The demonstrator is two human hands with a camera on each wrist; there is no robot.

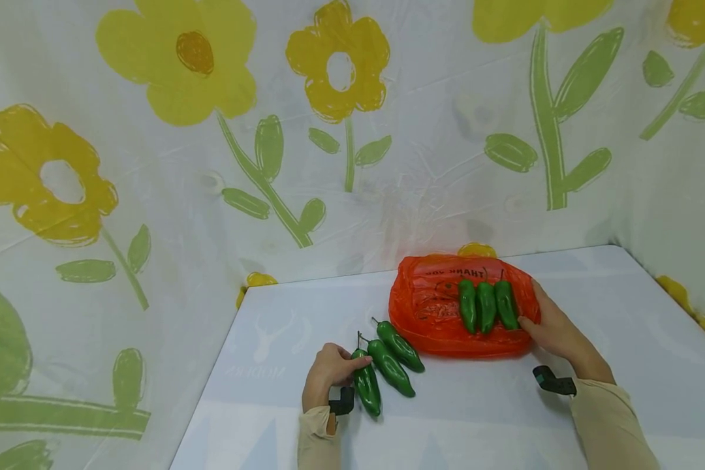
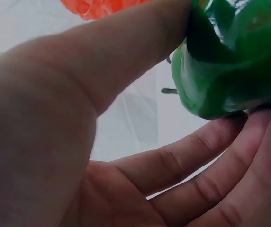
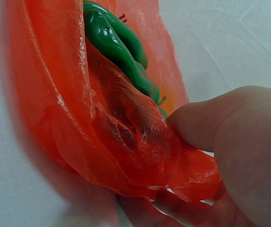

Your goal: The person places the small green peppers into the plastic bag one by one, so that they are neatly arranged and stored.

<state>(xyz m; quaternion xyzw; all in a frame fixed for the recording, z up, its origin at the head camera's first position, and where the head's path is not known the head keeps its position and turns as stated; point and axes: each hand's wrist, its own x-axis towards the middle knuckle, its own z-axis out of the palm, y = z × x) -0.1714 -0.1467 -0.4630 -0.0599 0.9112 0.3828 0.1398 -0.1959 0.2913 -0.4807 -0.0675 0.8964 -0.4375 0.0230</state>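
Note:
Between the thumb and fingers of my left hand (image 1: 327, 373) is a glossy green pepper (image 1: 367, 385), pinched near its stem end; it fills the upper right of the left wrist view. Two more green peppers, a nearer one (image 1: 391, 369) and a farther one (image 1: 401, 346), lie on the table just right of it. A red plastic bag (image 1: 414, 336) with dark print lies spread beyond them, its rim raised. Three green peppers (image 1: 486, 308) rest side by side within it. My right hand (image 1: 559, 329) grips the bag's right edge, thumb inside and fingers outside in the right wrist view.
The white table (image 1: 464, 405) carries faint printed patterns. Behind it and at both sides hangs a pale curtain (image 1: 411, 163) with large yellow flowers. Dark wrist cameras sit at the left (image 1: 343, 401) and right (image 1: 555, 380) cuffs.

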